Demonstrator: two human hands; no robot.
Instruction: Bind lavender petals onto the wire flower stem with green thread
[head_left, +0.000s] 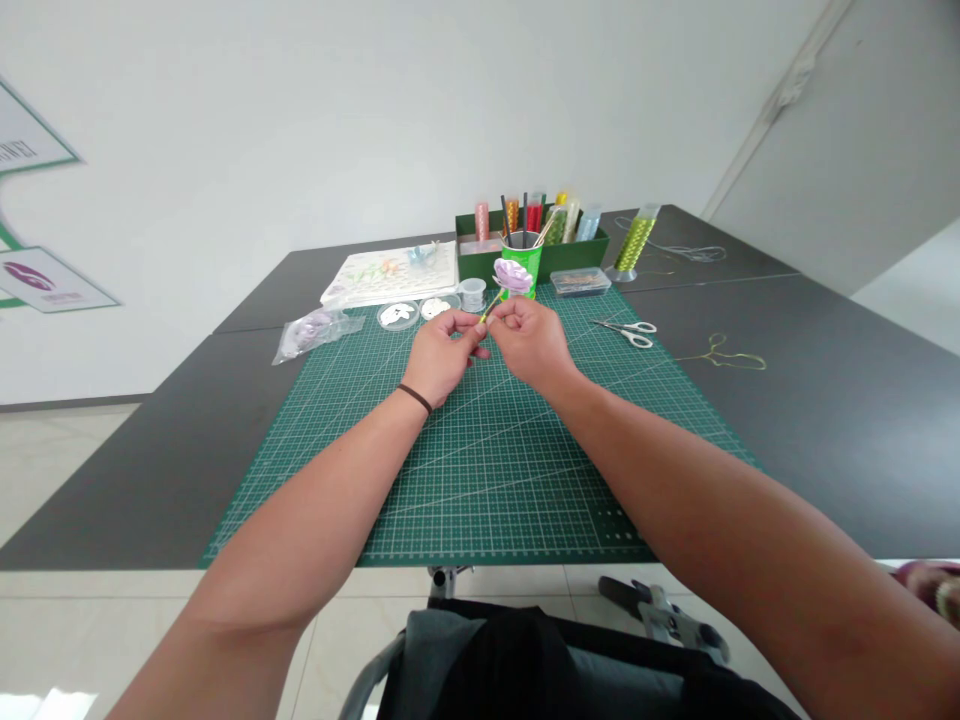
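A pale lilac artificial flower stands tilted over the green cutting mat, its thin stem running down to my fingertips. My left hand is closed, pinching the lower stem between thumb and fingers. Right beside it, my right hand is closed too, its fingertips pressed together at the stem. A bit of yellow-green shows between the hands; whether it is thread or wrapping I cannot tell. Both hands are just above the mat, in front of the green cup.
Behind the hands are clear dishes of white pieces, a small spool and a green box of thread spools. Scissors and loose yellow-green thread lie right. To the left are a plastic bag and a white board.
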